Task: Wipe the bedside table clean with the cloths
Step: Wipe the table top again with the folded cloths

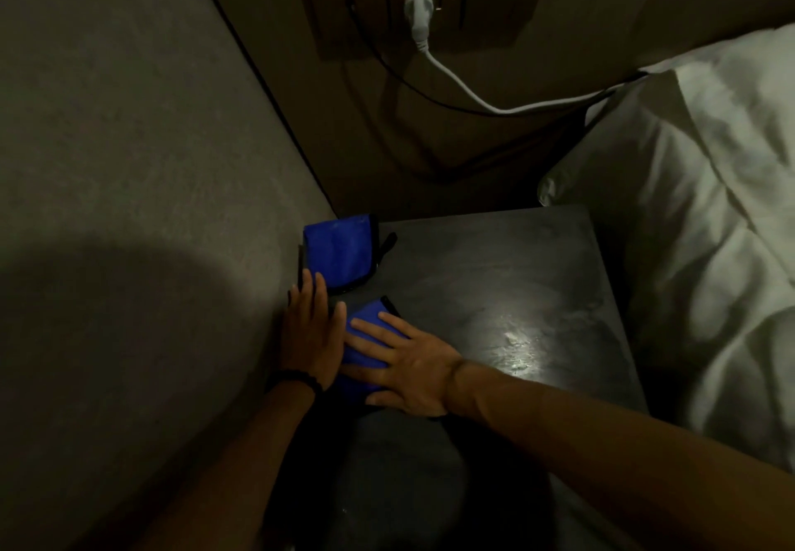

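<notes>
The nearer folded blue microfibre cloth with black edging point(365, 335) lies flat on the dark matt-topped bedside table point(494, 292), left of centre in the lower middle of the frame. The right hand point(404, 372) is spread palm-down upon it, fingers extended and not curled around anything; this reads as pressure for wiping, not a grasp. The left hand point(312, 335) lies flat beside it at the table's left edge against the wall, fingers straight, its fingertips touching the second folded blue cloth point(340, 255). That cloth sits in the table's rear left corner, apparently parked in reserve. A dark band point(297, 379) circles the left wrist.

The tabletop shows pale smears and a bright glare patch right of centre, suggesting residue or moisture; wiping appears incomplete. The room is dim. A grey textured wall point(129, 120) fills the left of the frame. At upper centre, a wall socket panel point(413, 3) holds a white plug point(418, 8), its cable running right towards the white bedding point(710, 227).
</notes>
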### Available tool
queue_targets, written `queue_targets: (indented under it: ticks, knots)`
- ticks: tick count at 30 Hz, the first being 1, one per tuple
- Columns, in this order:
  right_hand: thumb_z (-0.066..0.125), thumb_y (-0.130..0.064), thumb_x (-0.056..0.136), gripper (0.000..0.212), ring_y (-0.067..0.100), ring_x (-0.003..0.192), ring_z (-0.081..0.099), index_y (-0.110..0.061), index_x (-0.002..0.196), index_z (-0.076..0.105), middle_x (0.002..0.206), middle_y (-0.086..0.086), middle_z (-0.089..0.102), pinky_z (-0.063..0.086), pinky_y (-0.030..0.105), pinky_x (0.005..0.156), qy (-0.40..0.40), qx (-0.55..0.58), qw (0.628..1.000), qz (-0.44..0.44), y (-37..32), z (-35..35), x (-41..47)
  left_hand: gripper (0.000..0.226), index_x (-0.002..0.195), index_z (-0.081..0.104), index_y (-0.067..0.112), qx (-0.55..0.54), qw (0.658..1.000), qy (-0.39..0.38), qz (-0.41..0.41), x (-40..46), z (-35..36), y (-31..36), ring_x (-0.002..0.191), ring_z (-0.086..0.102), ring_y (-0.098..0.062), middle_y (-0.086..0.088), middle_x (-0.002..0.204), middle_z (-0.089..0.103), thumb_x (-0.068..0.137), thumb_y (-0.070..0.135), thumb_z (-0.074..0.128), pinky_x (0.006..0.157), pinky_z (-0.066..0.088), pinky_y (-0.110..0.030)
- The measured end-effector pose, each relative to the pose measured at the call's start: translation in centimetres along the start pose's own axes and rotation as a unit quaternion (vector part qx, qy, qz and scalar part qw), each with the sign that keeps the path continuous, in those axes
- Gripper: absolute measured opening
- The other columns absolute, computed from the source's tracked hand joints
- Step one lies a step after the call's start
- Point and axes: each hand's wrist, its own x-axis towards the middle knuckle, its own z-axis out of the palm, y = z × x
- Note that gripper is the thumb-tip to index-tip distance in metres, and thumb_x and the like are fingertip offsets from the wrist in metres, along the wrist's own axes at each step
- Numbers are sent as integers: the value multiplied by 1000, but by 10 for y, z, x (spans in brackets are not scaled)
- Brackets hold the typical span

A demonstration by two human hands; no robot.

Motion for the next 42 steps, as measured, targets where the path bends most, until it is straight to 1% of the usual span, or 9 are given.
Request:
queue_targets:
  ticks: [6,12,16,18,21,24,34,38,42]
  knots:
    - [26,-59,103,64,27,153,-16,-38,159,3,168,4,-12,-11,49,122,21,0,999,43,26,5,-27,66,151,-9,22,42,999,-16,-10,2,2,0,148,-3,-28,-1,161,-12,98,45,24,117,4,-45]
    - [17,-63,101,65,28,153,-14,-37,159,0,167,4,-9,-10,50,122,35,17,994,102,58,14,-67,67,151,-7,22,45,999,-26,-13,1,-3,4,148,-5,-27,0,161,-12,97,52,16,118,8,-50]
    - [5,-67,99,65,26,152,-18,-40,157,-10,167,3,-13,-14,47,121,32,17,987,159,77,21,-102,70,152,-5,21,40,999,-24,-11,0,-5,6,147,-6,-27,0,161,-10,95,58,11,118,3,-50]
    - [1,-68,97,65,26,152,-18,-42,155,-14,167,2,-14,-12,48,121,23,22,982,187,85,24,-121,75,152,-5,21,35,999,-25,-8,0,-4,6,147,-9,-27,1,160,-11,94,62,21,118,0,-48]
    - [-6,-69,94,66,27,152,-19,-43,153,-19,167,3,-17,-9,50,123,13,25,975,222,95,27,-147,81,152,-4,20,13,1000,-23,-11,1,-4,6,147,-11,-28,-1,161,-11,94,55,41,117,-2,-47]
    - [-10,-70,92,66,26,151,-23,-43,150,-26,166,2,-21,-11,50,123,-4,20,968,251,102,29,-171,82,152,-2,18,-11,1000,-21,-13,2,-4,7,146,-11,-29,-2,161,-9,93,50,46,117,-1,-49]
    - [-5,-65,96,70,29,154,-12,-32,158,-4,168,7,-6,6,54,123,-13,27,946,322,92,36,-218,75,152,1,14,-64,998,20,-9,-17,-1,14,147,-11,-23,-4,162,-4,97,40,46,119,-1,-45]
    - [-7,-65,95,72,30,153,-14,-31,158,-3,167,8,-7,4,54,122,-24,30,942,333,75,40,-228,74,152,0,14,-112,993,18,-5,-25,-1,13,146,-14,-18,-2,162,-7,98,37,45,120,0,-45]
    - [12,-61,99,69,35,153,0,-28,159,11,167,11,6,9,55,119,-25,18,947,321,48,45,-231,71,152,2,16,-141,990,12,-9,-30,-3,13,146,-14,-14,3,161,-10,98,40,43,119,0,-44]
